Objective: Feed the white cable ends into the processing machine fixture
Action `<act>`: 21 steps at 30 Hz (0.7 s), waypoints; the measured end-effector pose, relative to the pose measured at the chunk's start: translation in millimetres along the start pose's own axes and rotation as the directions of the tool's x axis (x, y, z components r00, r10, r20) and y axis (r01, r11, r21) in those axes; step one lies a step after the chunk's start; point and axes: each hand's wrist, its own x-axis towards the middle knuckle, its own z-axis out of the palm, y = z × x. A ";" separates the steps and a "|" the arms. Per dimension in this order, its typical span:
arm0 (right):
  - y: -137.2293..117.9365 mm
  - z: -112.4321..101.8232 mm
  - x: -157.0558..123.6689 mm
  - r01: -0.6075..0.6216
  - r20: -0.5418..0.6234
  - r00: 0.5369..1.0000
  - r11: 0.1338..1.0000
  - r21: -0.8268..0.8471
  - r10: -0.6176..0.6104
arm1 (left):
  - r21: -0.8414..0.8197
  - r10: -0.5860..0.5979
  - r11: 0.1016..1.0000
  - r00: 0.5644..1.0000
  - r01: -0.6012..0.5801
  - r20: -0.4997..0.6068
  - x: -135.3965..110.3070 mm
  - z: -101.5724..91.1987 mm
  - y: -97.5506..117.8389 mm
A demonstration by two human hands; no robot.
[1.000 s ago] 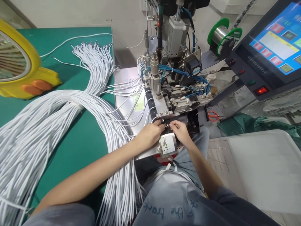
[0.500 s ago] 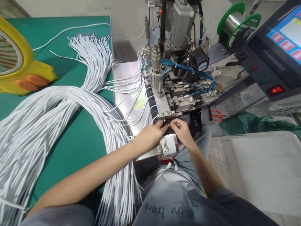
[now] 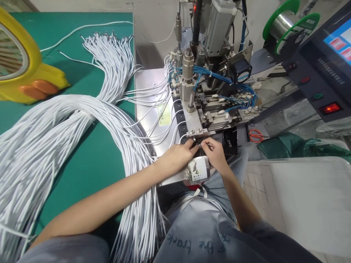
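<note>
My left hand [image 3: 177, 157] rests at the front edge of a metal machine fixture [image 3: 197, 122], its fingers pinched on the end of a thin white wire [image 3: 181, 137] that curves in from the left. My right hand [image 3: 216, 152] meets it from the right, fingertips pinched on a small metal part at the same spot. Both hands touch just below the fixture's front plate. A small metal box with a warning label [image 3: 197, 169] sits under my wrists.
A large bundle of white wires [image 3: 68, 124] lies across the green mat [image 3: 93, 160]. A yellow fan [image 3: 22, 69] stands far left. A touchscreen panel [image 3: 326, 65], a green spool [image 3: 287, 22], red scissors [image 3: 256, 136] and a white bin [image 3: 309, 201] are on the right.
The view shifted slightly, so the machine sits a little more to the right and closer. Both hands stay pinched together at the fixture's front.
</note>
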 end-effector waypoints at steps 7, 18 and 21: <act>6.5 2.4 1.8 -0.131 0.110 0.987 0.984 0.117 0.119 | 0.041 0.016 0.999 1.000 -0.016 0.012 0.8 -4.1 0.8; 25.1 11.7 1.1 0.004 0.086 0.996 0.989 0.151 -0.017 | 0.027 -0.098 0.995 0.994 0.099 -0.039 -6.3 -14.2 1.1; 24.6 11.5 1.2 0.022 0.077 0.996 0.990 0.137 -0.033 | 0.037 -0.155 0.988 0.987 0.153 0.050 -9.5 -19.0 1.3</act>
